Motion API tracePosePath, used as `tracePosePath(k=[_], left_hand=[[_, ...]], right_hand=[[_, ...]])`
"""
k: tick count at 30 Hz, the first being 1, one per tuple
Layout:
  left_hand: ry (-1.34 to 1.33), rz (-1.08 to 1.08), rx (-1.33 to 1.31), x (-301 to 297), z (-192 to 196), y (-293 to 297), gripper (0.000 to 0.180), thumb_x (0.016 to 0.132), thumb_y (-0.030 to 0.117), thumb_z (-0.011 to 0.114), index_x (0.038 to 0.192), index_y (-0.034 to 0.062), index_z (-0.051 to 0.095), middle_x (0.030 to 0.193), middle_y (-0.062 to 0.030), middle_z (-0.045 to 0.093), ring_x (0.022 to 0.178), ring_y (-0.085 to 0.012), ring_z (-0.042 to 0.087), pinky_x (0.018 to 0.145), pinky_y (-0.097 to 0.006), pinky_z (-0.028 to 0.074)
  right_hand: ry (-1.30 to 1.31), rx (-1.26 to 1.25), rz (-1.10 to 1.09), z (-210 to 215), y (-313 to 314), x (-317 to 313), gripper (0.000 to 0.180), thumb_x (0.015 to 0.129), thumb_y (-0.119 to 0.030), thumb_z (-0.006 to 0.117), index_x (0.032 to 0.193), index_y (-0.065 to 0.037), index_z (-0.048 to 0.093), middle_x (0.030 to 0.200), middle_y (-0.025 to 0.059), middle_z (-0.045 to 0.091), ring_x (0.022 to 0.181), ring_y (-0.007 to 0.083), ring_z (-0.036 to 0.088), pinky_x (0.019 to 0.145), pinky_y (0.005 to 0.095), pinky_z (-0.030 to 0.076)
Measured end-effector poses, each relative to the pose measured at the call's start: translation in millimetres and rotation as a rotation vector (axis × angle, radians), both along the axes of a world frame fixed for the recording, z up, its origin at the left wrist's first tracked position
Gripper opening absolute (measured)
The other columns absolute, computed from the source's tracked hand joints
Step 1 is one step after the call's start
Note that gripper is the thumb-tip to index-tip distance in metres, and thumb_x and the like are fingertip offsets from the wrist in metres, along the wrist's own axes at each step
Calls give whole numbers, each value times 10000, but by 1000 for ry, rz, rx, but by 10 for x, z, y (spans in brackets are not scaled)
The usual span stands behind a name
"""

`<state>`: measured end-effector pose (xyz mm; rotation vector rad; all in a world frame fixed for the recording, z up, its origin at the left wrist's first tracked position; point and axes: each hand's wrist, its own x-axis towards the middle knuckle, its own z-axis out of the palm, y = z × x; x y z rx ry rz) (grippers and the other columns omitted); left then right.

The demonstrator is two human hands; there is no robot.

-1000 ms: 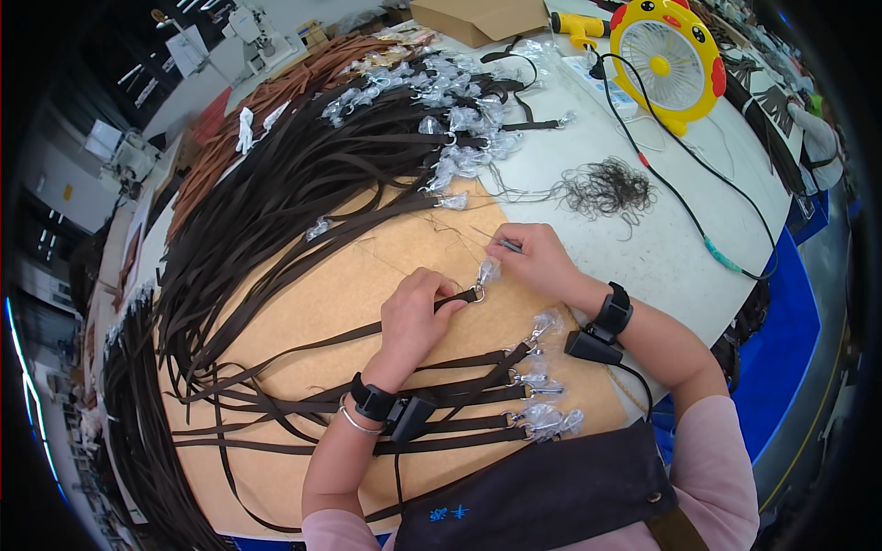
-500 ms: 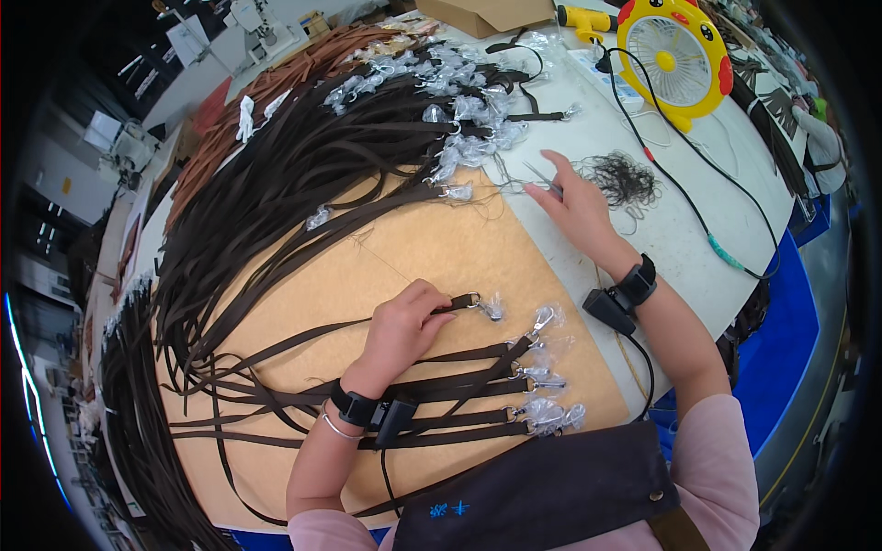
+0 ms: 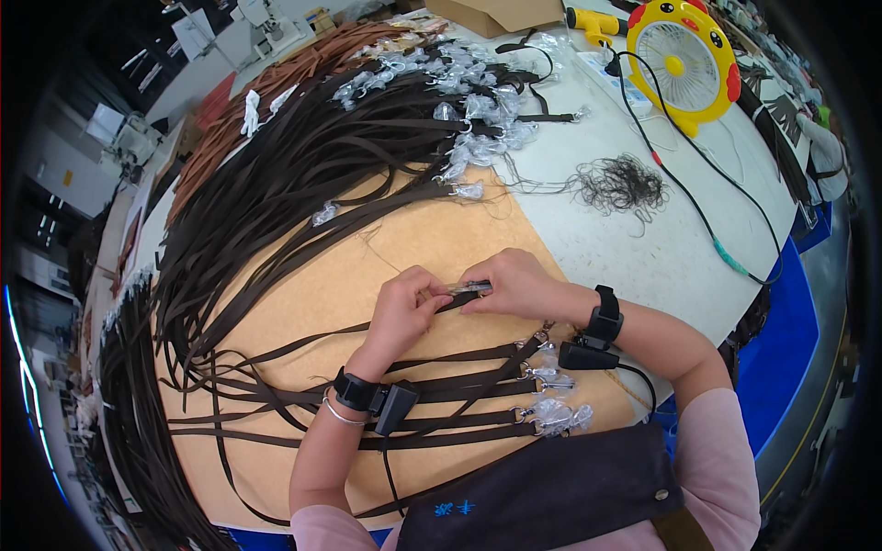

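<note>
My left hand [image 3: 404,306] is closed on the end of a dark brown strap [image 3: 323,338], which trails off to the left over the tan board. Close beside it, my right hand [image 3: 514,283] is closed on small metal thread snips [image 3: 470,287], their tips pointing at the strap end between my fingers. My fingers hide the strap's metal hook. Below my hands lie several more dark straps [image 3: 459,389], with metal snap hooks in clear plastic wrap [image 3: 559,415] at their right ends.
A large heap of dark straps [image 3: 276,174] with wrapped hooks covers the left and back. On the white table [image 3: 684,266] lie a tangle of dark threads [image 3: 622,186], a yellow fan [image 3: 675,66] and its black cable [image 3: 675,174]. An open cardboard box [image 3: 496,14] stands behind.
My right hand has come from beside the thread tangle down and left to the strap end, bringing the snips. My left hand has stayed nearly in place, still holding the strap.
</note>
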<state>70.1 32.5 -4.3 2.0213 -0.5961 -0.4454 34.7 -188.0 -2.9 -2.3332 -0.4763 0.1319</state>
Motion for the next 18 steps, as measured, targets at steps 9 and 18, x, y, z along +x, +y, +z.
tracePosePath(k=[9,18], left_hand=[[73,134,-266,-109,-22,-153,56,875,-54,683,894,-14,648,791,-35,603,611,-78,581,567,-216,463],[-73,158,-156,-140,-120,-184,141,832,45,773,952,9,708,826,-35,645,640,-80,571,606,-212,475]], right_hand=[[94,174,-117,-56,67,57,159,790,-240,790,871,-108,752,653,83,657,575,230,632,557,357,477],[297,664,-224,-141,17,74,154,840,-144,767,862,1,718,659,-15,628,568,29,519,481,230,392]])
